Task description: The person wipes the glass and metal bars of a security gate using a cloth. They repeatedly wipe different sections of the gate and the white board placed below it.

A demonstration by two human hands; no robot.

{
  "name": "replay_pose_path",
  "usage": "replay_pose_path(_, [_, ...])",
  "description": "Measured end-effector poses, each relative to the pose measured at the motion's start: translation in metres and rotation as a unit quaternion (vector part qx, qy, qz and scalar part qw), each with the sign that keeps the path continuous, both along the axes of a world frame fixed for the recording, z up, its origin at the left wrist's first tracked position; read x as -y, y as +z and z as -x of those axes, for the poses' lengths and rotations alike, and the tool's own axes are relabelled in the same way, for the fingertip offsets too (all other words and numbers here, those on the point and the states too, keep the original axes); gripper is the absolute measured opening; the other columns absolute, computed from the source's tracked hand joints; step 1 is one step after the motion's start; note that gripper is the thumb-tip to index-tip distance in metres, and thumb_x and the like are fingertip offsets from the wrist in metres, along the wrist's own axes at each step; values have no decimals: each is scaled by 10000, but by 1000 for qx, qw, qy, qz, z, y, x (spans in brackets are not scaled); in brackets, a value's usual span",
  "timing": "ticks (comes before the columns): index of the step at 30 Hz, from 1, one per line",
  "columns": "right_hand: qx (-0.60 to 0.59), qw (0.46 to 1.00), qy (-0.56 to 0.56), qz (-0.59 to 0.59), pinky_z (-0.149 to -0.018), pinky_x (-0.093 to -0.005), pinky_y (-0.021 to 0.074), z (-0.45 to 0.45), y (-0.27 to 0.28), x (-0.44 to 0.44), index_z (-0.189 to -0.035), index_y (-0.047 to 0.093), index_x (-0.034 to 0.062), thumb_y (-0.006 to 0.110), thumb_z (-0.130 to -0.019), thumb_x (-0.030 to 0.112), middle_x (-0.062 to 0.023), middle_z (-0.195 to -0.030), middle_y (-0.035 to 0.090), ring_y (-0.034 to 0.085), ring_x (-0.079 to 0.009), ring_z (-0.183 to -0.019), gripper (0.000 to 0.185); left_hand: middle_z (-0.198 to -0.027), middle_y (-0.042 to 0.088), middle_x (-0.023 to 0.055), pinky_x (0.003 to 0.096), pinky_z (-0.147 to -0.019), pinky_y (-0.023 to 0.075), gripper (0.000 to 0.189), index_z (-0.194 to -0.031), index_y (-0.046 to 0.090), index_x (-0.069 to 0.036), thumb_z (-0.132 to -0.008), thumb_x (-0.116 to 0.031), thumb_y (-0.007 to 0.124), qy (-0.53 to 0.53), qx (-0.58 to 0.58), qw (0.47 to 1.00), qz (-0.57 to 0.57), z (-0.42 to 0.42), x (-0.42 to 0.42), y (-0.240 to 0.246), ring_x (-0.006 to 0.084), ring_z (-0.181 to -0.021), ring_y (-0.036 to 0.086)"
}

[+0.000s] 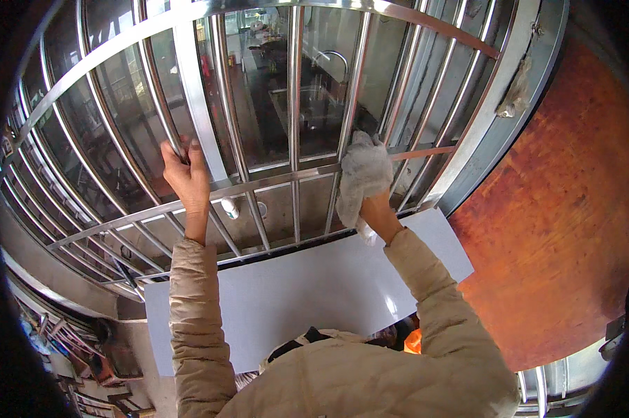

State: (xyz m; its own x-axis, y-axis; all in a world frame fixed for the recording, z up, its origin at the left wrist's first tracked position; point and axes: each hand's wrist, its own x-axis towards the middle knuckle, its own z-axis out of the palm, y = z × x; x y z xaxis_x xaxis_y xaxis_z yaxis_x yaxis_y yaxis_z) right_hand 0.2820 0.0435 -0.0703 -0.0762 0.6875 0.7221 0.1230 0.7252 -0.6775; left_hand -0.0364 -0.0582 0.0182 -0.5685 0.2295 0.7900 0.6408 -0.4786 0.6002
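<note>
My left hand (187, 175) grips one upright metal bar (155, 83) of a shiny window grille, just above its flat lower crossbar (272, 178). A grey cloth (365, 167) covers the fingers of my right hand (379, 211), which presses it around another bar at the height of the same crossbar. The cloth hides those fingers, and part of it hangs down beside my wrist. Behind the bars are window panes, and through them a sink (306, 104) with a curved faucet (338, 53) shows.
A pale grey board (293, 292) lies between me and the grille. A small white bottle (230, 207) stands behind the lower bars. At the right is a large reddish-brown surface (549, 224). Assorted items are piled at the lower left (79, 350).
</note>
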Motion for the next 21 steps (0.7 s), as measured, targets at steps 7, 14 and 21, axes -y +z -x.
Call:
replay_pose_path(7, [256, 956, -135, -55, -942, -345, 425, -58, -13, 23, -1223, 536, 86, 657, -823, 213, -76, -1186, 566, 526, -229, -1095, 437, -614, 390, -15, 251, -521, 353, 176, -924, 547, -23, -876, -167, 636, 20, -15, 1000, -10, 1, -3, -3, 83, -571, 361])
replay_pose_path(14, [73, 946, -305, -88, -848, -366, 486, -128, -42, -24, -1177, 569, 116, 588, -883, 203, -69, -1098, 614, 576, -239, -995, 307, -618, 377, -24, 247, -519, 335, 152, -938, 559, -27, -870, -139, 636, 42, -23, 999, -16, 1, -7, -4, 84, -570, 333])
replay_pose_path(21, [-541, 772, 90, 321, -837, -351, 495, -166, -43, -81, -1185, 573, 141, 502, -950, 280, -56, -1100, 615, 577, -198, -998, 283, -622, 373, -26, 239, -537, 346, 141, -949, 555, -28, -875, -128, 621, 32, -22, 999, -18, -2, -7, -5, 82, -581, 350])
